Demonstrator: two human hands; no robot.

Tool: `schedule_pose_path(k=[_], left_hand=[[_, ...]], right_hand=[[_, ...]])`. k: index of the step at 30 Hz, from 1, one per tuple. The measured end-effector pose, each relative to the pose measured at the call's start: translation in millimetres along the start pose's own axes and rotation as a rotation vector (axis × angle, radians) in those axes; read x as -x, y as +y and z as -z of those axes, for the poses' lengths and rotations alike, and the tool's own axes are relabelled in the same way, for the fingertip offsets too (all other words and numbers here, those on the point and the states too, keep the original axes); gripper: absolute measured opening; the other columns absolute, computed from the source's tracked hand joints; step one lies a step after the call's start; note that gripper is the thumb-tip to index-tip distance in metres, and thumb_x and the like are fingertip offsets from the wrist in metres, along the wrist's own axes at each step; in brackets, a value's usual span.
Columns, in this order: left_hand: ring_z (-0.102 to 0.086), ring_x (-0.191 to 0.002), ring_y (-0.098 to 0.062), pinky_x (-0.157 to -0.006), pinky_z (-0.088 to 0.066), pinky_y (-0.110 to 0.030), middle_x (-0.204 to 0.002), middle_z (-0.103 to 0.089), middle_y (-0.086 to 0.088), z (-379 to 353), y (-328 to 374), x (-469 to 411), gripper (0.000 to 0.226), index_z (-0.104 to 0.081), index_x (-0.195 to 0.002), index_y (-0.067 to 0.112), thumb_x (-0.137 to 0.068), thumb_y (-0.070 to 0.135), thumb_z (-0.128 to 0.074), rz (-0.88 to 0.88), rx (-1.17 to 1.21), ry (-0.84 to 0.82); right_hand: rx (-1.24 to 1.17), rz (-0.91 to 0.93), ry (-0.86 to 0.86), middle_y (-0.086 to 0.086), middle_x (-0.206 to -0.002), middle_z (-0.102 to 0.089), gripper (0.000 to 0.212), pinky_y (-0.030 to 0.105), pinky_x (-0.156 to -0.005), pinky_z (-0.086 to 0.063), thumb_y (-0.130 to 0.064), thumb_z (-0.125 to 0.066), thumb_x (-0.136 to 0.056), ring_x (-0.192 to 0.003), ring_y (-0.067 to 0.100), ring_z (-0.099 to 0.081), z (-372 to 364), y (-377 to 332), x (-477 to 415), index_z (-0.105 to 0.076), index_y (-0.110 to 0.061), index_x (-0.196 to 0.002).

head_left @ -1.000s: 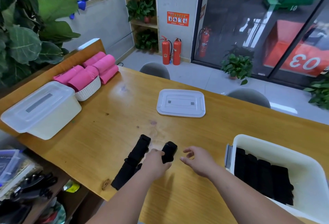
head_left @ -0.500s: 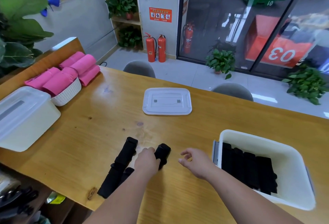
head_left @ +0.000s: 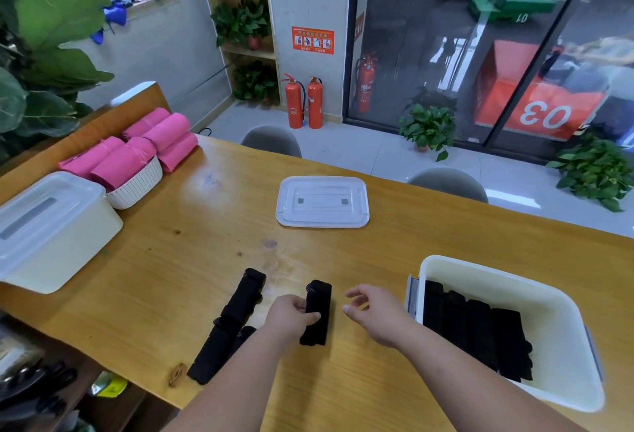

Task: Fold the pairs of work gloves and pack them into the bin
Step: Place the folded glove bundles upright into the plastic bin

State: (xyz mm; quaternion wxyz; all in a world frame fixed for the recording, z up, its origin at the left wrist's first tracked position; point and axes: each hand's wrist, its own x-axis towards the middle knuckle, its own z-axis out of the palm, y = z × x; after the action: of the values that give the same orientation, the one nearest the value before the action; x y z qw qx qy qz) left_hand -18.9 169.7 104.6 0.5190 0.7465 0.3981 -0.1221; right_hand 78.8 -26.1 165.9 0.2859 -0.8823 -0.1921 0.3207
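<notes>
Several fingers (head_left: 309,318) of the left hand (head_left: 290,316) are curling round a folded pair of black work gloves (head_left: 317,315), gripping it at its left side while it is lying on the wooden table (head_left: 171,277). The far end of the bundle is pointing away from the person. Just to the right, the right hand (head_left: 374,311) is hovering with its fingers (head_left: 353,294) loosely bent and spread apart, holding nothing and touching nothing. A narrow strip of bare wood is showing between it and the bundle.

Left of the gripped pair, unfolded black gloves (head_left: 233,321) are lying stretched out in a slanted line, their near end reaching close to the table's front edge (head_left: 154,390). To the right, the white bin (head_left: 480,270) is sitting near the right hand, its left wall just beside the wrist, with a row of folded black gloves (head_left: 477,332) standing side by side inside; pale floor is showing along its far and right sides.

Beyond the hands, a broad stretch of wood is running up to the clear lid (head_left: 322,201), which is lying flat and well apart from everything. At the far left, a lidded box (head_left: 51,225) is sitting beside a white basket (head_left: 137,188) holding pink rolls (head_left: 154,143). Two grey chairs (head_left: 272,140) are standing behind the far edge
</notes>
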Motion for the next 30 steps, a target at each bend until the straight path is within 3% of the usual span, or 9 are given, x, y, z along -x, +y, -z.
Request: schedule_pose_path(k=[6,10,12,15,18,21,26,30], left_hand=[[-0.078,-0.104,-0.025,-0.096,-0.062,-0.051,-0.109,-0.08,-0.008,7,35,26,0.036,-0.069,-0.126,0.009,-0.093,0.01,-0.081,-0.129,0.411,-0.215],[-0.076,-0.111,-0.03,-0.103,-0.058,-0.053,-0.116,-0.078,-0.013,6,67,49,0.04,-0.065,-0.133,0.01,-0.095,0.008,-0.079,-0.224,0.527,-0.337],[-0.075,-0.112,-0.032,-0.103,-0.057,-0.054,-0.117,-0.078,-0.015,2,80,58,0.041,-0.065,-0.133,0.009,-0.095,0.006,-0.078,-0.253,0.56,-0.366],[-0.075,-0.112,-0.032,-0.101,-0.059,-0.053,-0.117,-0.077,-0.016,-9,96,67,0.04,-0.065,-0.133,0.01,-0.095,0.006,-0.078,-0.285,0.559,-0.4],[-0.075,-0.113,-0.032,-0.097,-0.061,-0.049,-0.118,-0.077,-0.018,-23,110,71,0.044,-0.064,-0.136,0.01,-0.095,0.01,-0.079,-0.322,0.516,-0.436],[-0.075,-0.112,-0.032,-0.096,-0.061,-0.049,-0.117,-0.077,-0.018,-40,123,73,0.045,-0.062,-0.136,0.009,-0.094,0.012,-0.08,-0.337,0.486,-0.465],[-0.075,-0.111,-0.033,-0.094,-0.062,-0.046,-0.121,-0.072,-0.026,-69,140,76,0.046,-0.064,-0.134,0.012,-0.093,0.02,-0.083,-0.344,0.445,-0.528],[-0.076,-0.105,-0.033,-0.095,-0.062,-0.05,-0.114,-0.074,-0.024,-87,144,70,0.049,-0.067,-0.128,0.013,-0.085,0.021,-0.09,-0.334,0.377,-0.503]], right_hand=[[-0.212,0.001,0.126,-0.016,-0.127,-0.062,0.053,0.03,-0.089,-0.055,-0.053,-0.069,-0.097,-0.109,0.007,-0.063,20,-5,6,-0.056,-0.031,-0.145],[-0.436,-0.015,0.135,-0.019,-0.134,-0.059,0.063,0.035,-0.098,-0.054,-0.063,-0.071,-0.091,-0.119,0.011,-0.063,37,-3,16,-0.053,-0.037,-0.146],[-0.625,-0.002,0.123,-0.014,-0.132,-0.064,0.064,0.035,-0.097,-0.06,-0.057,-0.076,-0.091,-0.116,0.009,-0.067,44,0,20,-0.056,-0.03,-0.145],[-0.805,0.015,0.114,-0.005,-0.127,-0.072,0.046,0.022,-0.075,-0.061,-0.038,-0.077,-0.096,-0.111,0.011,-0.073,55,5,32,-0.063,-0.024,-0.138],[-0.861,0.018,0.137,-0.002,-0.123,-0.076,0.041,0.033,-0.074,-0.062,-0.027,-0.077,-0.098,-0.106,0.017,-0.076,66,18,39,-0.066,-0.022,-0.136],[-0.908,0.019,0.175,0.001,-0.118,-0.078,0.035,0.045,-0.087,-0.065,-0.018,-0.074,-0.099,-0.107,0.02,-0.076,77,32,47,-0.068,-0.017,-0.134],[-0.973,0.008,0.179,0.009,-0.117,-0.078,0.026,0.049,-0.099,-0.06,-0.014,-0.067,-0.103,-0.111,0.028,-0.075,103,59,68,-0.069,-0.012,-0.129],[-0.985,-0.045,0.226,0.011,-0.118,-0.078,0.024,0.049,-0.104,-0.057,-0.012,-0.065,-0.104,-0.112,0.028,-0.075,127,91,84,-0.071,-0.011,-0.128]])
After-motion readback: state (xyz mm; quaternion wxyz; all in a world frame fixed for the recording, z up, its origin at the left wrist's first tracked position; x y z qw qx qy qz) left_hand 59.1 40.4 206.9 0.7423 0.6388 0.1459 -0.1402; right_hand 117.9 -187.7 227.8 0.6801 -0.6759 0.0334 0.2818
